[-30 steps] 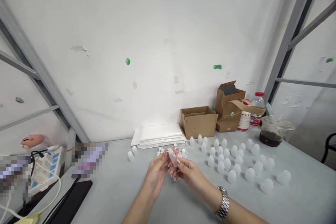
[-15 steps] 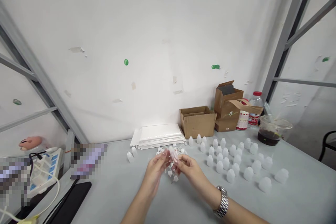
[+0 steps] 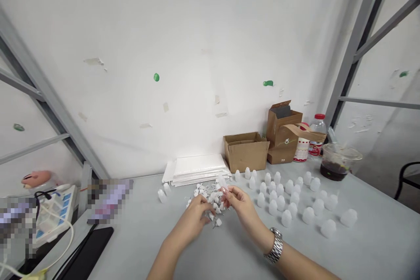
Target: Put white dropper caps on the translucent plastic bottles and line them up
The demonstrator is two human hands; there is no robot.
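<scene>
My right hand (image 3: 239, 203) is closed on a small translucent white cap (image 3: 222, 180), held between thumb and fingertips above the tabletop. Beneath and around my hands lies a loose pile of small white plastic pieces (image 3: 205, 190), some with thin wire-like strands. At the pile's near left edge, my left hand (image 3: 197, 215) reaches in with bent fingers apart and the thumb low; any piece between its fingertips is too small to make out. To the right, several similar frosted white caps (image 3: 308, 215) stand in loose rows. Two more caps (image 3: 162, 196) are on the left.
Flat white packets (image 3: 200, 169) are stacked against the wall, beside an open cardboard box (image 3: 247, 154). A brown paper bag (image 3: 282, 140), a bottle (image 3: 317, 138) and a plastic bowl of dark liquid (image 3: 336, 168) stand at back right. A power strip (image 3: 59, 214) with cables sits left.
My hands were together at the cap; now they are apart. The left hand has moved down to the pile, while the right keeps the cap and is slightly farther right.
</scene>
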